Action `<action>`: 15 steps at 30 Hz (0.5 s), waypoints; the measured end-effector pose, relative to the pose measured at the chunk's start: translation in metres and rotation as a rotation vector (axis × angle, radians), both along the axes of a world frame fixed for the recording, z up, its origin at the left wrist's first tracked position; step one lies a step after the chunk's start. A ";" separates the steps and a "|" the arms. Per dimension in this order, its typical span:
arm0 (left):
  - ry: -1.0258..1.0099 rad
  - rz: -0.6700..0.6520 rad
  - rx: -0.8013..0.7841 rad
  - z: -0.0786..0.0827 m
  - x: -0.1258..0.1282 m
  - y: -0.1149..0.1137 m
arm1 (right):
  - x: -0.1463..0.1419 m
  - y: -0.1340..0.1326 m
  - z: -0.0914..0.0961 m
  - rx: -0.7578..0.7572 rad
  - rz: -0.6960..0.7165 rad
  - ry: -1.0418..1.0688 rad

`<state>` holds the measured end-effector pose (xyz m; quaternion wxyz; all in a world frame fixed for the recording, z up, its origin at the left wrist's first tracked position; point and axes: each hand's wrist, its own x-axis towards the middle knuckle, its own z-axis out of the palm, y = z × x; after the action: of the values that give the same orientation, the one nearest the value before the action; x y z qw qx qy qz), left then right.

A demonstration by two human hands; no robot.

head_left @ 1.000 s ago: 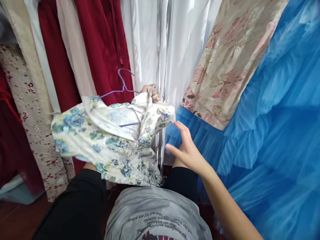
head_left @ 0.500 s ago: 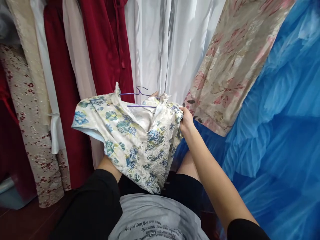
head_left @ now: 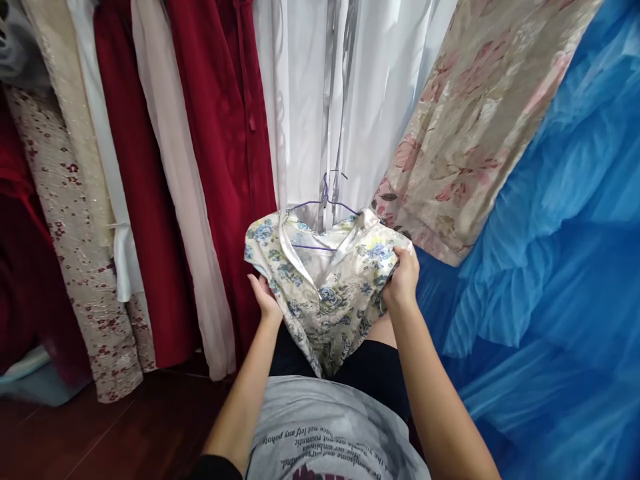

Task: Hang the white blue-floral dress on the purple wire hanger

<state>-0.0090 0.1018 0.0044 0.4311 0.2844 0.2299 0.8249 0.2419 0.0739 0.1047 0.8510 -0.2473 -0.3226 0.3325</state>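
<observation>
A cream garment with blue flowers [head_left: 327, 287] hangs on a thin purple wire hanger [head_left: 325, 200] in front of me at chest height. My left hand [head_left: 266, 300] grips its left side under the shoulder, fingers mostly hidden behind the cloth. My right hand [head_left: 401, 280] is closed on the garment's right shoulder. The hanger's hook points up toward the white cloth behind and catches on nothing that I can see. The garment's lower part drapes down over my black shorts [head_left: 365, 367].
Hanging clothes fill the view: dark red dresses [head_left: 220, 133], a pale pink one [head_left: 170, 167], a spotted beige one [head_left: 75, 233], white fabric [head_left: 300, 100], a beige rose-print garment [head_left: 475, 120] and a big blue tulle skirt [head_left: 560, 267]. Dark wooden floor [head_left: 125, 427] lies at lower left.
The garment moved right and toward the middle and bunched up smaller. My left hand shifted from its top to its left side. My right hand, open a second ago, now grips the right shoulder.
</observation>
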 end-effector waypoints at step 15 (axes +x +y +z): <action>0.561 0.007 -0.187 -0.082 0.042 -0.047 | -0.062 -0.038 -0.096 -0.313 0.172 -0.731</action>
<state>0.0333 0.0553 -0.0779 0.3722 0.4594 0.4161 0.6908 0.1796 0.0360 0.0084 0.6012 -0.4481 -0.5690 0.3378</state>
